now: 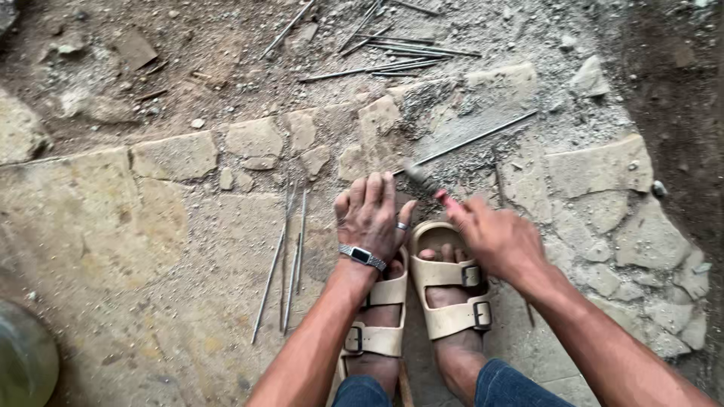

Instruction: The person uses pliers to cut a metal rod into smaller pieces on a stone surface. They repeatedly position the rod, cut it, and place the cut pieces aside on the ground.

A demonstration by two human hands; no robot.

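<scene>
1. The work looks part done, judging by how the rods lie: one rod point(467, 140) lies under the hands, a pile point(392, 53) of like rods lies at 12 o'clock on the dirt, and a few thin rods point(283, 256) lie at 9 o'clock of the left hand on the flat stone floor point(113, 218). Which group is finished cannot be told.

2. The left hand point(371, 215) lies palm down, fingers pressed together and pointing to 12 o'clock, pinning the near end of the rod against the floor. It wears a ring and a wrist band.

3. The right hand point(494, 237) is at 3 o'clock of the left, fingers closed in a pinch on a small dark tool point(420, 179), blurred, so its kind is unclear. The tool's tip meets the rod just beside the left fingertips.

4. The rod is long, thin, grey and metal. It runs from the left fingertips up toward 2 o'clock, across cracked stones and grey grit. It looks straight along the part in view.

5. Two feet in beige sandals point(452, 294) stand at 6 o'clock of the hands.

6. A rounded grey-green object point(23, 362) sits at 8 o'clock, at the frame's edge.
</scene>
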